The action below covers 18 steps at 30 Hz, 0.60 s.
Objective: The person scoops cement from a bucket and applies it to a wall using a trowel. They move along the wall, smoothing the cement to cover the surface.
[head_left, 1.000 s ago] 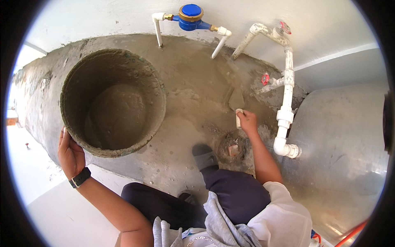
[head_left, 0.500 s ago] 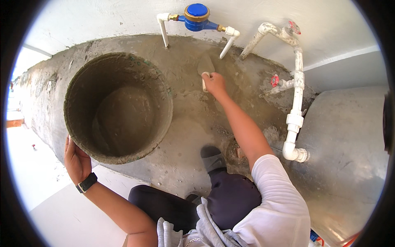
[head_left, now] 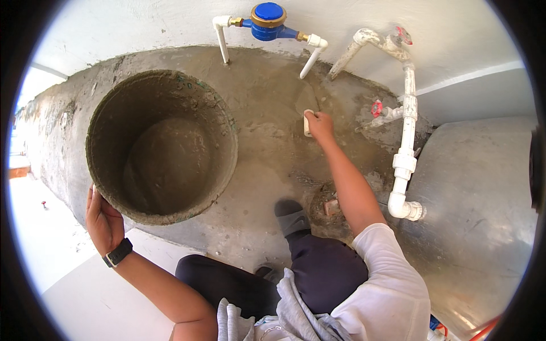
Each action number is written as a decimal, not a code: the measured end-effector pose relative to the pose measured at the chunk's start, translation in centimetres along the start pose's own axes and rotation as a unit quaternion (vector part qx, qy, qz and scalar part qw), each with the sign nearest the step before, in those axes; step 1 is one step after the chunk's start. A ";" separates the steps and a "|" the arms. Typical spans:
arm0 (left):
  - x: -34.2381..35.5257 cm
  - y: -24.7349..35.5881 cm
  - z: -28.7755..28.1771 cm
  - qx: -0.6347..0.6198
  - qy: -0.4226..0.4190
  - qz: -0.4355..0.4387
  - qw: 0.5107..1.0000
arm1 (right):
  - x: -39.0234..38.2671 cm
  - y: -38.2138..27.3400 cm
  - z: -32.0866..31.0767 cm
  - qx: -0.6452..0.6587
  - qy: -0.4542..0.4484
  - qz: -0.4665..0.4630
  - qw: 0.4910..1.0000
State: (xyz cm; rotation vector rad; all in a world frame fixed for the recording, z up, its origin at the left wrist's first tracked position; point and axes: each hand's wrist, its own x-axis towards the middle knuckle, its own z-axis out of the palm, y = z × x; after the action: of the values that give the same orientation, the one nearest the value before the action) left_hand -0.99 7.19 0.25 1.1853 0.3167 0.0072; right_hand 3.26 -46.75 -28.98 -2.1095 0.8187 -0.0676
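My right hand is closed around the pale handle of a trowel. The trowel's blade points away from me and lies against the wet grey mortar on the floor, below the white pipe of the water meter. To the left is a large round bucket, its walls caked with mortar and its mouth facing me. My left hand grips the near left side of the bucket at its rim; some of its fingers are hidden behind the wall.
A blue water meter with white pipes stands by the far wall. Right of my hand rises white pipework with red valve handles, joined to a big metal tank. A brick piece lies beside my foot.
My right hand has moved the trowel to the right across the mortar. My left hand stays at the bucket, and the view has shifted slightly.
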 end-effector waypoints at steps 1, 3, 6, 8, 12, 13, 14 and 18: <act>0.0 0.0 0.0 -0.003 0.008 -0.003 1.000 | -0.2 0.7 -0.4 0.017 0.010 0.010 1.000; 0.0 0.0 0.0 0.003 -0.005 -0.004 1.000 | -0.7 2.0 -1.5 0.039 0.014 0.039 0.998; 0.1 0.0 0.0 0.009 -0.001 -0.005 1.000 | -1.7 3.3 -3.6 0.043 0.015 0.078 0.996; 0.0 0.0 0.0 -0.004 0.005 -0.002 1.000 | -2.1 3.2 -4.7 0.032 0.031 0.088 0.995; -0.1 0.0 -0.2 0.007 0.012 -0.003 1.000 | 0.4 0.3 -4.5 0.068 0.021 0.029 0.997; -0.1 0.1 -0.2 0.006 0.017 -0.006 1.000 | 1.5 -0.8 -3.9 0.100 0.021 0.005 0.995; -0.1 0.1 -0.3 0.008 0.017 -0.009 1.000 | 2.7 -1.7 -3.3 0.114 0.000 0.010 0.993; 0.0 0.3 -0.8 0.016 0.009 -0.018 1.000 | 6.4 -3.6 -2.6 0.121 -0.032 0.063 0.990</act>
State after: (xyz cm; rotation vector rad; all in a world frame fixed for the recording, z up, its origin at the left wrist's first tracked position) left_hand -1.11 8.04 0.23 1.2117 0.3549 -0.0181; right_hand 9.35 -50.72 -26.12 -1.8197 0.8598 -0.0300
